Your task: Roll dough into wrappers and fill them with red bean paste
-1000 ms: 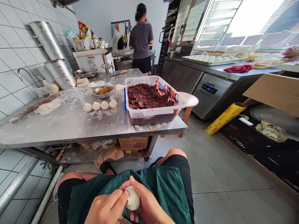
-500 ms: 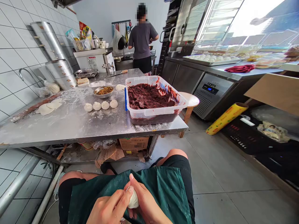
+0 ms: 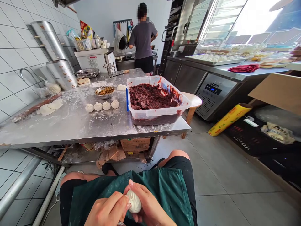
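Over my green apron point(image 3: 169, 188), low in the view, both hands close around a white dough bun point(image 3: 134, 201). My right hand point(image 3: 150, 205) cups it from the right and below. My left hand point(image 3: 109, 210) pinches its pleated top with thumb and fingers. On the steel table point(image 3: 70, 125) ahead lies a row of several finished buns point(image 3: 102, 106), a metal bowl of brown filling point(image 3: 104, 91) and a clear tub of dark red paste point(image 3: 152, 99). Flat dough rounds point(image 3: 48, 108) lie at the table's left.
A person in a grey shirt point(image 3: 142, 37) stands at the far counter, back turned. A wooden stool point(image 3: 191, 106) sits right of the table. A yellow roll point(image 3: 229, 119) and black crates point(image 3: 258, 141) line the floor at right. Cardboard boxes point(image 3: 135, 145) sit under the table.
My fingers have shifted round the bun, turning it slightly; more of its pleated top shows now than half a second ago. The person at the back has moved their arms.
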Motion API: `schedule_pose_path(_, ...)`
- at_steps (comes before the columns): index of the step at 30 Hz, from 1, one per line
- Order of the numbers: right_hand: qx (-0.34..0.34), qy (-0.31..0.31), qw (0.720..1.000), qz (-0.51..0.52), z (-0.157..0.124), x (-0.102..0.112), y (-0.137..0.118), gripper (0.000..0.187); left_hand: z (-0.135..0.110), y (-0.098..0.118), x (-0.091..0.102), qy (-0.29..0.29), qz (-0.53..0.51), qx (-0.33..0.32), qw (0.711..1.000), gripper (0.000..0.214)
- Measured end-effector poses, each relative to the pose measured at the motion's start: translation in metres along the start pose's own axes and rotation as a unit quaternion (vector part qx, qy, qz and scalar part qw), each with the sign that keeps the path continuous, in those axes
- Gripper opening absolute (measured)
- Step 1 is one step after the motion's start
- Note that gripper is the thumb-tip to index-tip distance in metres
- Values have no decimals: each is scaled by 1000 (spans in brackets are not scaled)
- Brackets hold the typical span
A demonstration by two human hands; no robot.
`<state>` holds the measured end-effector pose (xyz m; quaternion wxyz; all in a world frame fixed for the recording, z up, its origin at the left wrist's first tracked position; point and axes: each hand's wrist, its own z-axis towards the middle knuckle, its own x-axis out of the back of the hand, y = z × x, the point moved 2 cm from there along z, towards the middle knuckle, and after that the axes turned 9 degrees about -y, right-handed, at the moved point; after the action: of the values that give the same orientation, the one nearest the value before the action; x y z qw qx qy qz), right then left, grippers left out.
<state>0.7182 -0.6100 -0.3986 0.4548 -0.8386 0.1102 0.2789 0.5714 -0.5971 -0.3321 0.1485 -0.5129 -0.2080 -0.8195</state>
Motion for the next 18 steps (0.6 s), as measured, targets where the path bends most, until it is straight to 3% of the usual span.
schedule_pose_path(5,-1,18,1000,3,3,2,7,70,-6,0,-13,-39,-39,14,998,28)
schedule_pose_path(10,-8,22,999,31,6,4,17,72,-24,-1,-33,-35,-80,133,987,21)
schedule_pose_path(13,-14,29,998,51,6,2,22,69,-32,4,-42,-60,-81,166,981,20)
schedule_pose_path(16,1,19,997,73,9,0,25,65,-30,4,-40,-76,-112,192,972,19)
schedule_pose_path(18,12,-5,996,84,14,4,29,65,-21,-2,-26,-92,-132,210,964,18)
